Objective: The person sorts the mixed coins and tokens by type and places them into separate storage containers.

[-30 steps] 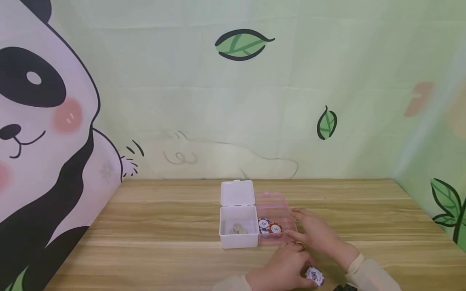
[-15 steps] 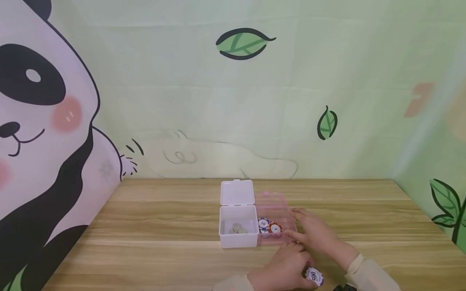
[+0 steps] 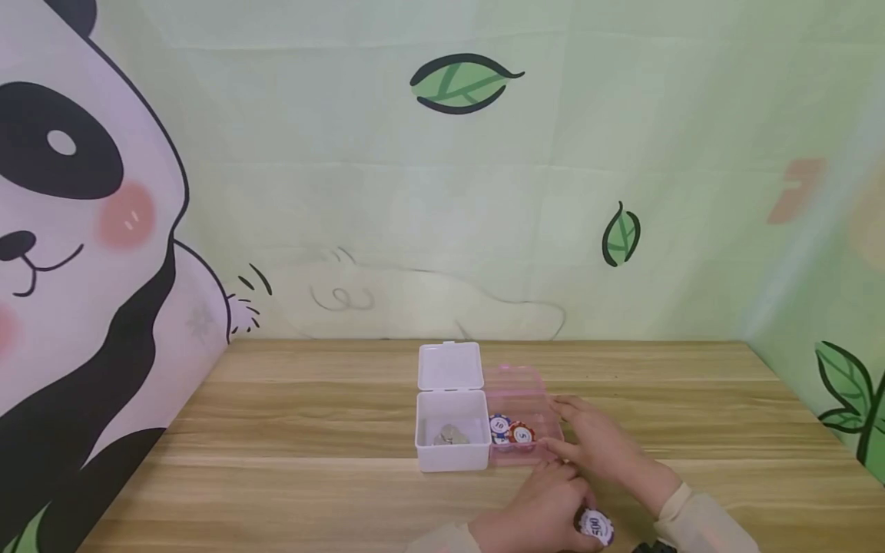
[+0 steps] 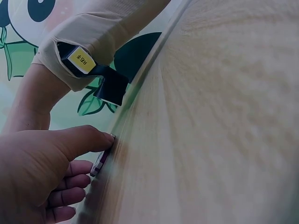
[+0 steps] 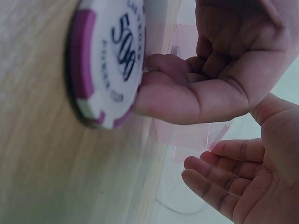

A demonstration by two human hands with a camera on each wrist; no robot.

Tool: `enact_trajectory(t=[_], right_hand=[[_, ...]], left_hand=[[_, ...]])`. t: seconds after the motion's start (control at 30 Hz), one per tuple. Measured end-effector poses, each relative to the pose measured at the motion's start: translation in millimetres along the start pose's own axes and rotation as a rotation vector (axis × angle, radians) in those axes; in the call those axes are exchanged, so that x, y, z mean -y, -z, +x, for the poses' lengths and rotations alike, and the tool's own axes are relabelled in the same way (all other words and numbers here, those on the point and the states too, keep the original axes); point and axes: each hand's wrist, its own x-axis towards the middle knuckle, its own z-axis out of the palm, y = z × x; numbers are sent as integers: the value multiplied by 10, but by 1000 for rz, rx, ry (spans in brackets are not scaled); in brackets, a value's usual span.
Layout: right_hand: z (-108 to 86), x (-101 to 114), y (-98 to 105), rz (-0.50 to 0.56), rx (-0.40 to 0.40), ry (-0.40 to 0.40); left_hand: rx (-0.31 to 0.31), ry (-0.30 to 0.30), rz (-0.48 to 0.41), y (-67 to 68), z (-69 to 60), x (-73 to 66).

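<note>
My left hand (image 3: 539, 507) pinches a white-and-purple poker chip (image 5: 117, 60) marked 500 between thumb and fingers, low over the table's front. In the left wrist view the chip (image 4: 101, 163) appears edge-on, tilted at the wood. My right hand (image 3: 608, 442) rests, fingers extended, against the right side of a clear pink box (image 3: 542, 407) with its lid back. Inside lie a blue-edged chip (image 3: 499, 424) marked 10 and a red one (image 3: 522, 435) marked 5. The right wrist view shows the right hand (image 5: 261, 182) with relaxed fingers, one at the box edge.
A white box (image 3: 452, 458) with its lid (image 3: 451, 367) raised stands directly left of the pink one, holding several silvery coin-like discs (image 3: 451, 435). A dark object (image 3: 655, 547) shows at the front edge. Behind the wooden table (image 3: 311, 430) hangs a printed panda backdrop (image 3: 346, 153).
</note>
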Motion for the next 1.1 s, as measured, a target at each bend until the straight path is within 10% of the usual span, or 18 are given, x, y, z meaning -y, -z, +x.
enact_trajectory(t=[1.1], right_hand=[[2, 10, -12, -2, -20, 19]], left_hand=[[-18, -137, 97, 350, -155, 27]])
